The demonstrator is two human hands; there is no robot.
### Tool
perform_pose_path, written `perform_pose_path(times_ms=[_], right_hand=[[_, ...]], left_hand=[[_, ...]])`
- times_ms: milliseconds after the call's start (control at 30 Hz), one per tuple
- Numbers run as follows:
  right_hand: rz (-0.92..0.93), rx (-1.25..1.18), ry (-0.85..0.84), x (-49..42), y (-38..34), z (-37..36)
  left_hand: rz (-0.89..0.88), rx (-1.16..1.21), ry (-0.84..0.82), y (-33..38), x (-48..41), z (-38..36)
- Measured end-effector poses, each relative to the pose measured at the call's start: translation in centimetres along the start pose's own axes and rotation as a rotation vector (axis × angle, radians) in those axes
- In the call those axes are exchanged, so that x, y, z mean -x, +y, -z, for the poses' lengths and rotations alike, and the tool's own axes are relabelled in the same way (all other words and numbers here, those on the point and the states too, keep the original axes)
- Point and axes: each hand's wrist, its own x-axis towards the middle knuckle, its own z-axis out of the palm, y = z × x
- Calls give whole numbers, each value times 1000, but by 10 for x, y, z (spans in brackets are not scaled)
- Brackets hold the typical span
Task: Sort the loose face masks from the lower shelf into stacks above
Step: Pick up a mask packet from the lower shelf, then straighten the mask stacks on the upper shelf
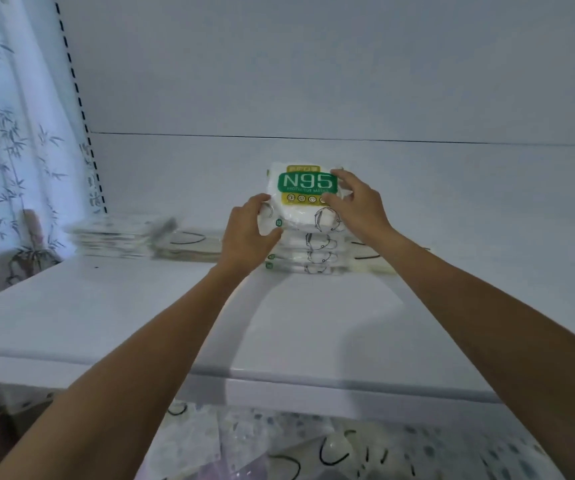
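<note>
A white N95 mask pack with a green label (305,183) lies tilted on top of a stack of like packs (308,259) on the upper shelf (140,306). My left hand (246,233) grips the pack's left edge, thumb on its front. My right hand (355,202) holds its right side, fingers spread over the label's corner. Two lower stacks of masks sit further left: a blurred one (113,235) and one with black ear loops (189,245). Loose masks (314,448) lie on the lower shelf at the bottom of the view.
A flat mask with a black loop (369,256) lies to the right of the N95 stack. The shelf's white back panel (314,81) rises behind. A slotted upright (81,109) and a bamboo-print curtain (9,150) stand at the left.
</note>
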Motion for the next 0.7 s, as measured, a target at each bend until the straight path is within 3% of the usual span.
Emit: perform_pose_path(times_ms=[100, 200, 400, 567, 700], right_hand=[[7, 32, -13, -23, 12, -6], [-101, 168, -108, -37, 32, -17], [-221, 90, -208, -38, 48, -22], [51, 271, 132, -24, 34, -10], [169, 343, 135, 3, 4, -6]], left_hand=[[35, 17, 9, -6, -16, -13], [38, -79, -5, -19, -24, -21], [145, -168, -126, -27, -27, -28], [95, -141, -64, -16, -11, -3], [79, -137, -40, -17, 21, 30]])
